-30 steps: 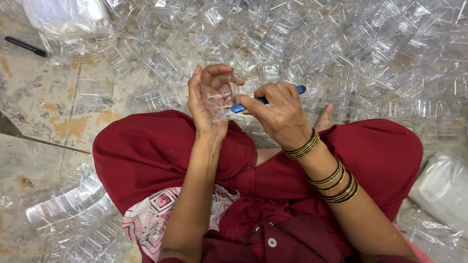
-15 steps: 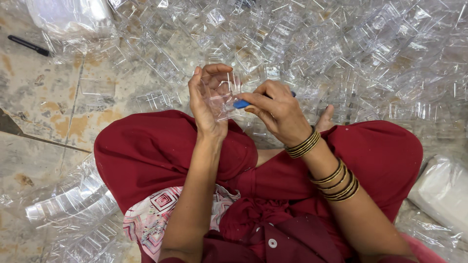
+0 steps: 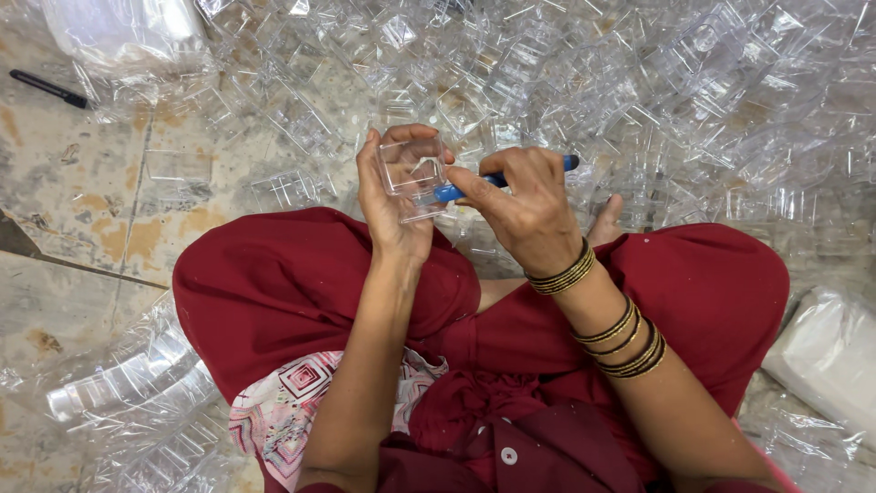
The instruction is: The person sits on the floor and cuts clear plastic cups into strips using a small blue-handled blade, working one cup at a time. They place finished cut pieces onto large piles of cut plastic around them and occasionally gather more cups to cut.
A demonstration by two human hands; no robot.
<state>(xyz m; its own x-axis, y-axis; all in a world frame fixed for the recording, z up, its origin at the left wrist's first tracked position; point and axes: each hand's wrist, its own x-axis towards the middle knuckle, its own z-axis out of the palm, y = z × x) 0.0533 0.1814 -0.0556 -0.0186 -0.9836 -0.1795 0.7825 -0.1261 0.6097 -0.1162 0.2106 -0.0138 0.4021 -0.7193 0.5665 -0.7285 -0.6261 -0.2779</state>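
My left hand (image 3: 391,196) holds a small clear plastic box (image 3: 412,173) upright above my lap, fingers wrapped round its back and top. My right hand (image 3: 525,205) grips a blue-handled tool (image 3: 493,181), its tip against the box's right side. Gold and dark bangles circle my right wrist and forearm. I sit cross-legged in red clothing (image 3: 301,292) on the floor.
A large heap of clear plastic boxes (image 3: 584,82) covers the floor ahead. A black pen (image 3: 50,89) lies at far left on the stone floor. Clear bags of stacked boxes (image 3: 128,383) sit at lower left, and a white wrapped bundle (image 3: 826,356) at right.
The hands have shifted only slightly. The blue tool's tip stays at the box's right side, and the box has turned a little in my left hand.
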